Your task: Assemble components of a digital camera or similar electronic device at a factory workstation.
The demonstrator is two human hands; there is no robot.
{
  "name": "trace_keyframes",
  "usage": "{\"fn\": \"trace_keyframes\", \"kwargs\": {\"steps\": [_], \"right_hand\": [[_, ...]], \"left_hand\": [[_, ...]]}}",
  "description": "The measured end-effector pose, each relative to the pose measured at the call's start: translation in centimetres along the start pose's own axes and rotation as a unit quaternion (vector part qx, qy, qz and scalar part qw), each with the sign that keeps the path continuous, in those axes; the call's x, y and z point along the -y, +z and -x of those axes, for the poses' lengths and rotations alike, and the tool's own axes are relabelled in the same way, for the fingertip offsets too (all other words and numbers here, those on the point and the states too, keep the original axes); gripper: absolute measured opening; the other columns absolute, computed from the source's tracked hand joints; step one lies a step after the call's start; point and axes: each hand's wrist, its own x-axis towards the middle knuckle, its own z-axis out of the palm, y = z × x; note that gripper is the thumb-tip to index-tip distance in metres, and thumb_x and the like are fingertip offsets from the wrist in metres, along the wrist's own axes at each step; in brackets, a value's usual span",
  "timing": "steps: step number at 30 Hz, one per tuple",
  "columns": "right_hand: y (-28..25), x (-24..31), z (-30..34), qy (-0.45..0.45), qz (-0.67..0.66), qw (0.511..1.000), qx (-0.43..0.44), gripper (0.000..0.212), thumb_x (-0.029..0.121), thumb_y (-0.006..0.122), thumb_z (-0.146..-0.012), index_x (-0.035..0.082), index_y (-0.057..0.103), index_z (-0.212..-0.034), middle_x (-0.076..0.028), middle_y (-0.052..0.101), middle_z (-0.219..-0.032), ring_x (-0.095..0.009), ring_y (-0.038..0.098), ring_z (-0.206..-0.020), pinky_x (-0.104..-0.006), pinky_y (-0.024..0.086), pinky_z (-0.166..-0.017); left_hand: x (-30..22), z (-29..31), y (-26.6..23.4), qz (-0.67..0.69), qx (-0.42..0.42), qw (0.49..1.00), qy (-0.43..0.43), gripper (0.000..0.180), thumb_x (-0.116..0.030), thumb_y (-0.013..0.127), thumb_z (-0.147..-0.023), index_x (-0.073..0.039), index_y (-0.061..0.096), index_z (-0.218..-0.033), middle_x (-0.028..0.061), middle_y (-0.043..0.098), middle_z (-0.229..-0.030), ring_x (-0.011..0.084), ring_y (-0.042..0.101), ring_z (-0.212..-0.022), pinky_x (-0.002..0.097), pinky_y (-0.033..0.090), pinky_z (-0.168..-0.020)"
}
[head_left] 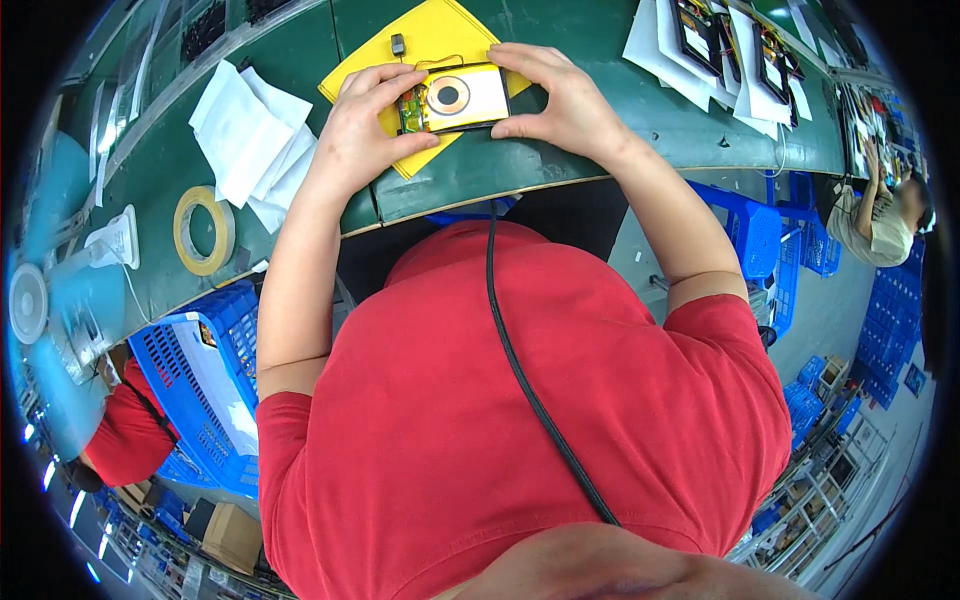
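Electronic unit (484, 98) has corners partly hidden by the two hands (572, 108) gripping it.

Green tabletop (590, 30), yellow sheet (372, 62), white device (488, 100) with black-centred tan ring (461, 97), red shirt (540, 400), blue crate (172, 372)

This is a workshop, most likely an electronics assembly floor. A long green bench (670, 135) runs across the top of the frame, and on it, at top centre, lies a device (470, 98) with its circuit board (411, 112) bare. More dark-framed units (697, 38) with wires sit on papers (668, 50) at upper right, and a tape roll (226, 232) lies at left. A blue crate (165, 355) stands at lower left, with a cardboard box (233, 537) and strip lights (76, 508) beyond. Metal racks (815, 505) fill the lower right. Other people show at the far left (130, 430) and far right (885, 230).
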Motion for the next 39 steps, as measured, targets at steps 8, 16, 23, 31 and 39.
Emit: {"fn": "trace_keyframes", "kwargs": {"steps": [8, 16, 23, 31, 39], "right_hand": [[-0.5, 0.5, 0.9, 0.022, -0.005, 1.0, -0.001, 0.076, 0.029, 0.088, -0.066, 0.006, 0.057, -0.132, -0.012, 0.057, -0.132, -0.031, 0.055, -0.122, -0.0382, 0.047, -0.103], [-0.6, 0.7, -0.6, 0.011, 0.052, 0.998, 0.023, 0.073, 0.024, 0.088, -0.067, 0.005, 0.056, -0.13, -0.012, 0.054, -0.132, -0.031, 0.057, -0.118, -0.0382, 0.049, -0.101], [-0.5, 1.1, -0.6, 0.045, -0.012, 0.998, 0.039, 0.07, 0.022, 0.089, -0.067, 0.001, 0.057, -0.125, -0.015, 0.057, -0.119, -0.03, 0.061, -0.111, -0.0363, 0.051, -0.097], [-1.4, 2.4, -2.0, 0.109, -0.085, 0.988, 0.068, 0.062, 0.009, 0.086, -0.071, 0.002, 0.056, -0.125, -0.007, 0.058, -0.099, -0.016, 0.061, -0.087, -0.0286, 0.054, -0.081], [-1.3, 1.5, -4.0, 0.226, -0.255, 0.938, 0.056, 0.031, 0.014, 0.069, -0.092, 0.0, 0.065, -0.119, -0.006, 0.067, -0.096, -0.011, 0.065, -0.087, -0.0239, 0.055, -0.079]], "left_hand": [[-0.3, -0.1, -0.1, 0.012, -0.001, 1.0, 0.0, 0.068, -0.02, 0.089, -0.061, -0.01, 0.065, -0.124, 0.0103, 0.06, -0.125, 0.0303, 0.054, -0.118, 0.0397, 0.045, -0.102], [-0.3, -0.3, -0.2, 0.004, 0.004, 1.0, -0.002, 0.067, -0.019, 0.088, -0.062, -0.009, 0.064, -0.124, 0.0108, 0.061, -0.125, 0.0283, 0.056, -0.119, 0.0379, 0.045, -0.102], [-0.4, -0.3, -0.2, -0.002, -0.001, 1.0, 0.001, 0.068, -0.019, 0.088, -0.062, -0.009, 0.064, -0.125, 0.0107, 0.061, -0.125, 0.0287, 0.057, -0.117, 0.0379, 0.045, -0.102], [-0.4, -0.3, -0.3, -0.001, 0.003, 1.0, 0.001, 0.07, -0.019, 0.088, -0.062, -0.009, 0.063, -0.126, 0.0114, 0.061, -0.125, 0.0292, 0.057, -0.118, 0.0382, 0.045, -0.102], [-1.7, -1.0, 0.1, -0.028, -0.042, 0.998, 0.046, 0.082, -0.034, 0.089, -0.062, -0.012, 0.057, -0.135, 0.0132, 0.053, -0.138, 0.0348, 0.05, -0.122, 0.043, 0.041, -0.106]]}}
